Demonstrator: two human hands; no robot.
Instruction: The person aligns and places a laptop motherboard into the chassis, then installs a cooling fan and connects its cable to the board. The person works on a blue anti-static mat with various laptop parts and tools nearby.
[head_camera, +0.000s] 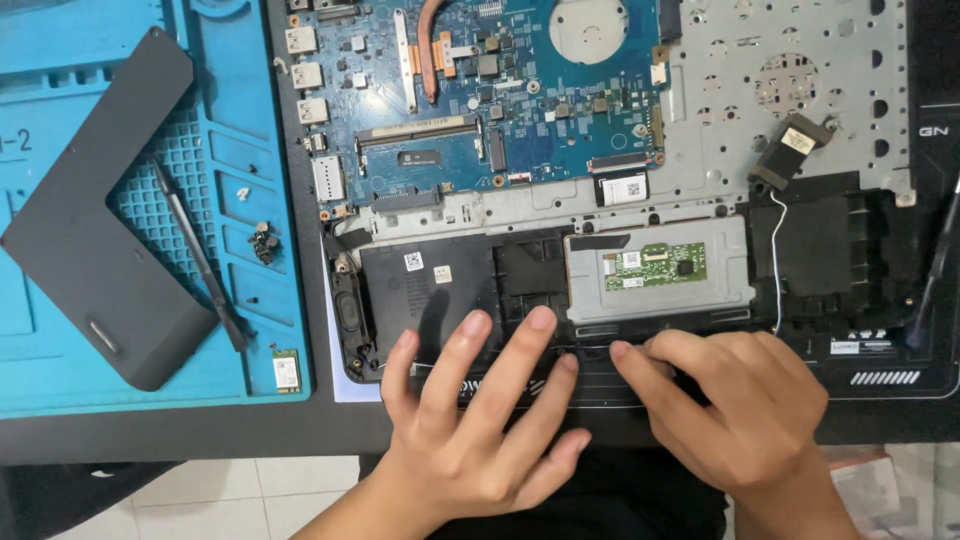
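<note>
An opened laptop base (430, 290) lies on the desk with its blue motherboard (480, 90) exposed at the top and the silver touchpad bracket (720, 265) with a small green board (655, 265) lower down. My left hand (480, 420) rests flat, fingers spread, on the laptop's front edge below the black panel. My right hand (735, 400) sits beside it, fingers curled, its fingertips pressing at the front edge just under the touchpad bracket. Whether those fingertips pinch anything is hidden.
A blue work mat (250, 200) lies at left, carrying a black L-shaped cover (90, 230), a thin black tool (195, 255), a few small screws (264, 242) and a small green card (286, 372). A black mat (930, 150) lies under the laptop at right. A white wire (775, 270) runs beside the bracket.
</note>
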